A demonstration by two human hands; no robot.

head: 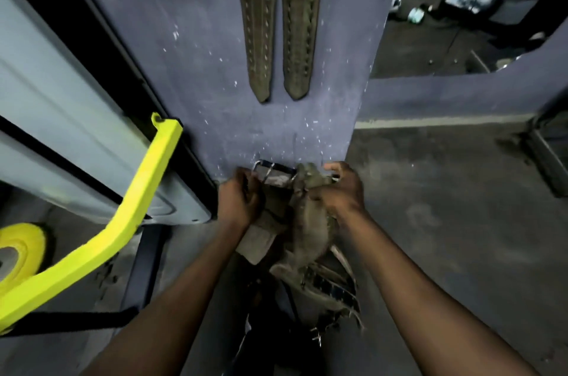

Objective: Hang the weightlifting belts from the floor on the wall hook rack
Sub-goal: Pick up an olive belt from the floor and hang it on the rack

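Observation:
Two worn brown weightlifting belts [278, 22] hang side by side on the purple wall [190, 53], their pointed ends down; the hooks are out of frame. Low at the wall's base I hold another worn belt [304, 231]. My left hand [239, 200] grips its end by the metal buckle [266, 172]. My right hand [341, 191] grips the folded, frayed strap. More belts [332, 286] lie in a heap on the floor below my hands, with torn edges and a buckle showing.
A yellow machine frame [123, 222] and a yellow roller [21, 249] stand at the left, beside a grey panel [61, 129]. Grey concrete floor [445, 206] spreads to the right. A mirror [461, 22] at upper right reflects gym clutter.

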